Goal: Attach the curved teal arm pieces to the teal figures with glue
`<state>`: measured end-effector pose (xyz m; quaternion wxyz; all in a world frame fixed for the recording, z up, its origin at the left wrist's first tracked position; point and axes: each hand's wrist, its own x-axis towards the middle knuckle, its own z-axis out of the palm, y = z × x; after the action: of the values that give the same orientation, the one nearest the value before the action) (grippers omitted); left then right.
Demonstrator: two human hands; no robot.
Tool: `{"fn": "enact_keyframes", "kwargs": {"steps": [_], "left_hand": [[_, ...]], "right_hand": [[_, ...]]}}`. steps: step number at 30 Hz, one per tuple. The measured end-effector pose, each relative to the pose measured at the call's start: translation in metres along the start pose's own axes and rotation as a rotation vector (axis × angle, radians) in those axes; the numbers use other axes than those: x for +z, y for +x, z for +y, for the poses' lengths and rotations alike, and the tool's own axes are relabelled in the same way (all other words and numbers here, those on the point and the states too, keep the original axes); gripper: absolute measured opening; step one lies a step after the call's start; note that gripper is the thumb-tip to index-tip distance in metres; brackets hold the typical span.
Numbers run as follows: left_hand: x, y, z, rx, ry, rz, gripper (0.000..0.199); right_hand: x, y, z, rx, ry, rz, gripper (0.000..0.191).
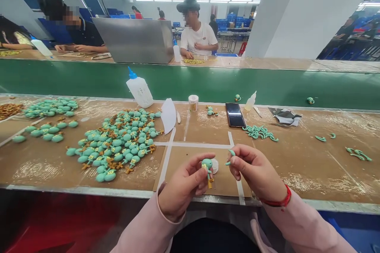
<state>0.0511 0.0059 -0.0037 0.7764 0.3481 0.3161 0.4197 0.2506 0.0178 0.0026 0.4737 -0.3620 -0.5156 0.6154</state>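
Note:
Between the thumb and fingers of my left hand (190, 176) is a small green cartoon figurine (207, 164) with a yellow-brown lower part. My right hand (255, 168) pinches a thin curved green piece (231, 157), held a short way right of the figurine and apart from it. A small round clear dish (215, 165) shows on the cardboard behind the figurine, partly hidden. Beyond my right hand lies a pile of similar curved green pieces (259, 133). To the left spreads a big heap of green figurines (118, 142) with brown parts.
A glue bottle (140, 91), white paper (168, 116), tape roll (193, 103), phone (235, 115), small dropper bottle (251, 101) and dark cloth (285, 117) line the table's back. Beyond runs a green conveyor belt (190, 83) carrying two figurines. People sit across it.

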Motion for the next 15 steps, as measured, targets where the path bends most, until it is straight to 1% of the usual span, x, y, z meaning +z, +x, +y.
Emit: {"fn": "enact_keyframes", "kwargs": {"steps": [3,6,8,12,15], "left_hand": [[-0.001,-0.002,0.002,0.028,-0.028,-0.036,0.04],[-0.002,-0.004,0.003,0.063,-0.046,-0.041,0.041],[-0.002,-0.006,0.004,0.071,-0.05,-0.03,0.041],[-0.003,-0.007,0.006,0.063,-0.053,-0.002,0.039],[-0.009,-0.007,0.004,0.073,0.018,0.057,0.036]], "right_hand": [[-0.001,-0.001,0.004,0.05,0.09,0.006,0.033],[0.0,-0.001,0.007,0.07,0.107,0.043,0.038],[0.0,0.002,0.009,0.089,0.048,0.06,0.039],[-0.004,0.014,0.014,0.178,-0.18,0.046,0.043],[-0.007,0.024,0.021,0.235,-0.314,0.052,0.047]]}}
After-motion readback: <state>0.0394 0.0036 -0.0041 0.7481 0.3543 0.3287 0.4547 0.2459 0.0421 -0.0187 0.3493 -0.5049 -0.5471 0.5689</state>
